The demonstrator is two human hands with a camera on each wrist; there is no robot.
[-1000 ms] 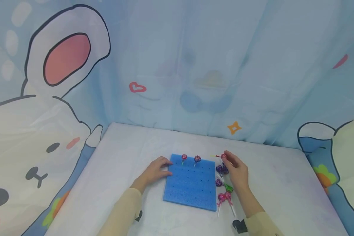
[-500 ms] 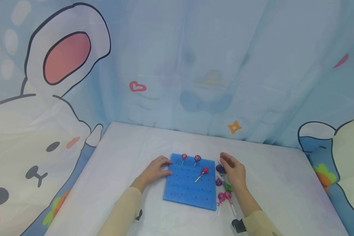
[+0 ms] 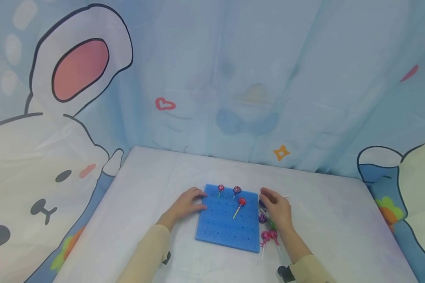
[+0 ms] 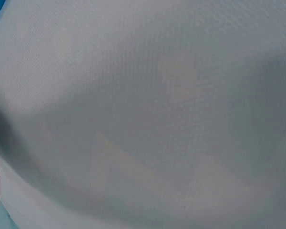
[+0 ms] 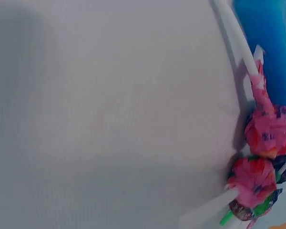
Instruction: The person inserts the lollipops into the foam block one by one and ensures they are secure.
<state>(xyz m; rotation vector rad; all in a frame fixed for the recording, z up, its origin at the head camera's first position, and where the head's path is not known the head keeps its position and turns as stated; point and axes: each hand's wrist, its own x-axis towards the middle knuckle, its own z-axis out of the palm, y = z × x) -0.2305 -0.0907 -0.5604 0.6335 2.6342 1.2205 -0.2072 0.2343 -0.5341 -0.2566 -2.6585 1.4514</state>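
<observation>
My left hand (image 3: 187, 202) rests with its fingers on the left edge of a blue foam board (image 3: 216, 226) dotted with small holes. Two lollipops, a red one (image 3: 221, 188) and a dark red one (image 3: 237, 190), stand upright in its far row. Across the board lies another red lollipop (image 3: 242, 201) with a yellow stick. Beyond the right edge, my right hand (image 3: 279, 210) has curled fingertips and thumb together at a lollipop, whose white stick (image 3: 286, 196) pokes out past the knuckles; its head is mostly hidden. A purple lollipop (image 3: 261, 203) shows just under the fingertips.
Along the board's right side lie another purple lollipop (image 3: 262, 219), a green one (image 3: 273, 225) and two pink ones (image 3: 266, 236), seen close in the right wrist view as pink wrappers (image 5: 269, 131). A printed curtain (image 3: 198, 78) hangs behind the white table (image 3: 163, 169).
The right hand has let go of the red lollipop, which came to lie on the board and turned slightly. That hand then moved left and nearer to the purple lollipops. The left hand stayed put.
</observation>
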